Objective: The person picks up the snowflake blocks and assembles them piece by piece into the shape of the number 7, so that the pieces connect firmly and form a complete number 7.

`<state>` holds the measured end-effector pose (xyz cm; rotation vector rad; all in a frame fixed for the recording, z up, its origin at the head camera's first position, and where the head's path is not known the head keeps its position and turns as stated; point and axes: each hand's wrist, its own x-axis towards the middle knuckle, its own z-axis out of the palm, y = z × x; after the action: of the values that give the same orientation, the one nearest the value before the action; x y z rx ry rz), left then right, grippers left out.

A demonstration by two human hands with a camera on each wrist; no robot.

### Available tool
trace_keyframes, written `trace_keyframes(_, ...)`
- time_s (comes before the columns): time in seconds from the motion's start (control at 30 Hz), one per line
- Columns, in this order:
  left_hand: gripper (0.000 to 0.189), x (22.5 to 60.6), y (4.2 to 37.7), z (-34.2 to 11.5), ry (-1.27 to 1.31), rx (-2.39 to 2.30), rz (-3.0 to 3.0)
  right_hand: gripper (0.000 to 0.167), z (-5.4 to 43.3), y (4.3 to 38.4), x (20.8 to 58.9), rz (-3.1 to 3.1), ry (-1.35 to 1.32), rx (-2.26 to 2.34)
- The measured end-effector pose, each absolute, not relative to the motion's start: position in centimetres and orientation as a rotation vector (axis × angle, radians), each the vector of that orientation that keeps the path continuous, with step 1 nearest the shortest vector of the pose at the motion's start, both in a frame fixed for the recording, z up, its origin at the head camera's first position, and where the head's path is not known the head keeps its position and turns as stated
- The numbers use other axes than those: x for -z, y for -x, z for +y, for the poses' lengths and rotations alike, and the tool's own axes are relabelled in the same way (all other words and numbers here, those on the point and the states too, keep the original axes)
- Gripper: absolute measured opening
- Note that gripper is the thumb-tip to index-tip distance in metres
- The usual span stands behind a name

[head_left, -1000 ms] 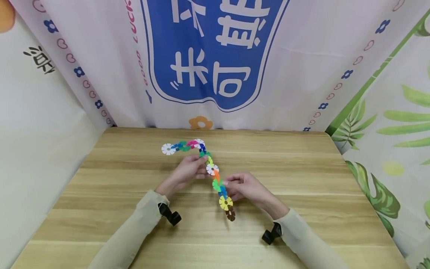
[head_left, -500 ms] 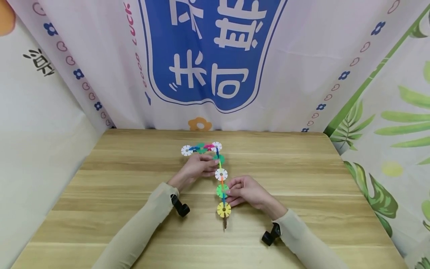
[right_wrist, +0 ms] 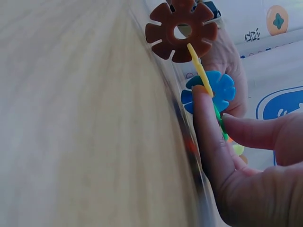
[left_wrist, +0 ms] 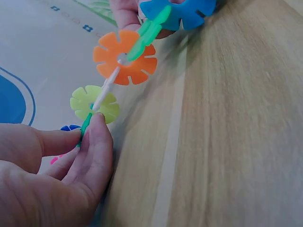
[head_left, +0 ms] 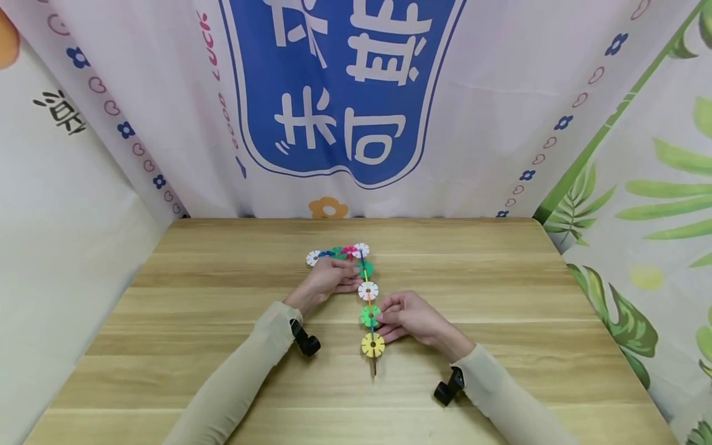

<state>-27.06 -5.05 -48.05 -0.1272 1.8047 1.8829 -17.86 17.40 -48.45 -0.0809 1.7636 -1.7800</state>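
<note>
A bent chain of slotted snowflake discs (head_left: 368,296) runs between the hands near the middle of the table. My left hand (head_left: 328,279) pinches a dark green disc (left_wrist: 84,130) between thumb and fingers, close to the chain's bend. Nearer the front, a light green disc (head_left: 364,317) is pinched by my right hand (head_left: 414,317). Between these sit a lime, a white and an orange disc (left_wrist: 138,71). Beyond the right hand come a blue disc (right_wrist: 226,90), a yellow disc (head_left: 367,349) and, at the near end, a brown disc (right_wrist: 206,35). My left fingers partly cover the far arm.
The wooden table (head_left: 222,266) reaches back to a printed white curtain (head_left: 478,123). Leaf-patterned cloth (head_left: 656,247) hangs on the right. A black camera (head_left: 306,340) is strapped at the left wrist and another camera (head_left: 447,389) at the right.
My left hand has shifted right along with the chain's far arm. The chain's long part has straightened and turned, so the brown disc now shows edge-on. My right hand has hardly moved.
</note>
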Motion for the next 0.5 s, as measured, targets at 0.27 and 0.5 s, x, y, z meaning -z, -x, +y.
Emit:
trace_keyframes(0.27,0.035,48.10,27.36,-4.55,0.161,-1.876,1.815,0.013,17.36,17.99,48.63,1.779,0.085,1.752)
trace_keyframes(0.5,0.034,48.50,27.41,-4.30,0.152,-1.833,1.828,0.015,17.50,17.77,48.94,1.767,0.082,1.735)
